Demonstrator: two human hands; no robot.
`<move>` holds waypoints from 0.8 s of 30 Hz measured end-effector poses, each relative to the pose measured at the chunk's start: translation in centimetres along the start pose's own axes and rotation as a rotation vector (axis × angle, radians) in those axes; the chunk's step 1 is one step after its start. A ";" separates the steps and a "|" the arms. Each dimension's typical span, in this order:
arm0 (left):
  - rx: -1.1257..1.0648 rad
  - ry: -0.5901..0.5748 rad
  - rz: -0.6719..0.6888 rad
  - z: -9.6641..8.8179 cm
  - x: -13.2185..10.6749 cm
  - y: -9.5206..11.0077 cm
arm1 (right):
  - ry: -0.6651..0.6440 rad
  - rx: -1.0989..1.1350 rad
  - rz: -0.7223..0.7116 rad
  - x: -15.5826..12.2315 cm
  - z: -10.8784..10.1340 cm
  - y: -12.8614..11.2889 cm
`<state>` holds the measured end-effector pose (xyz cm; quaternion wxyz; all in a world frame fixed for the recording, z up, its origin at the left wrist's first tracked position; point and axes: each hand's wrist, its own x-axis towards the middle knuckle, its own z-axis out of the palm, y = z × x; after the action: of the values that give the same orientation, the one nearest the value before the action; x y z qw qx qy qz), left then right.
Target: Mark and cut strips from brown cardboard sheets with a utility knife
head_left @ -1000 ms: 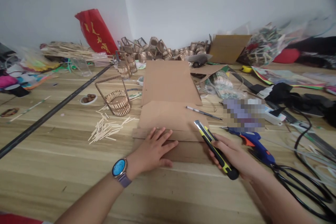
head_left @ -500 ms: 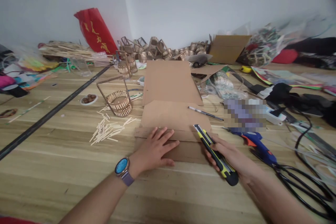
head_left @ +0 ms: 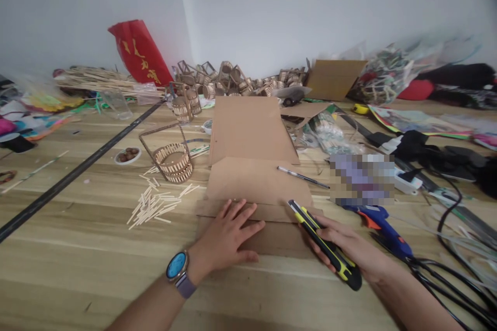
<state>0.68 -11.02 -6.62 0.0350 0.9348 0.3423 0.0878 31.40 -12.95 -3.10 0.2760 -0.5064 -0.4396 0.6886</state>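
My left hand [head_left: 229,235] lies flat with fingers spread on a brown cardboard sheet [head_left: 258,181] on the wooden table. A blue-faced watch [head_left: 176,266] sits on that wrist. My right hand [head_left: 341,245] is closed round a yellow and black utility knife [head_left: 324,243]. The knife's tip rests at the right part of the cardboard's near strip [head_left: 272,212]. A second cardboard sheet [head_left: 252,126] lies further back, partly under the first.
A pile of short wooden sticks [head_left: 155,201] and a stick basket [head_left: 173,160] lie left of the cardboard. A pen [head_left: 303,177], a blue glue gun [head_left: 382,225] and black cables [head_left: 458,279] are on the right. Several stick baskets [head_left: 229,80] and a red bag [head_left: 140,54] stand by the wall.
My right hand has drawn the knife slightly left and nearer, onto the cardboard strip. The camera has tilted up a little. My left hand stays pressed on the cardboard.
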 end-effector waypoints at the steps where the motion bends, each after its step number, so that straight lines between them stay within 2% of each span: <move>1: -0.003 0.000 -0.001 0.0 0.0 0.0 | 0.000 -0.007 0.003 0.0 0.0 0.0; 15: -0.044 -0.007 -0.051 -0.8 0.2 0.2 | -0.100 -0.106 -0.041 0.8 -0.4 0.1; 24: -0.082 0.018 -0.068 -0.7 0.2 0.1 | -0.157 -0.049 -0.059 0.9 -0.9 0.6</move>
<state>0.74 -10.99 -5.90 0.0729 0.9197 0.3701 0.1088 32.00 -12.17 -4.18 0.2484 -0.4442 -0.4914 0.7067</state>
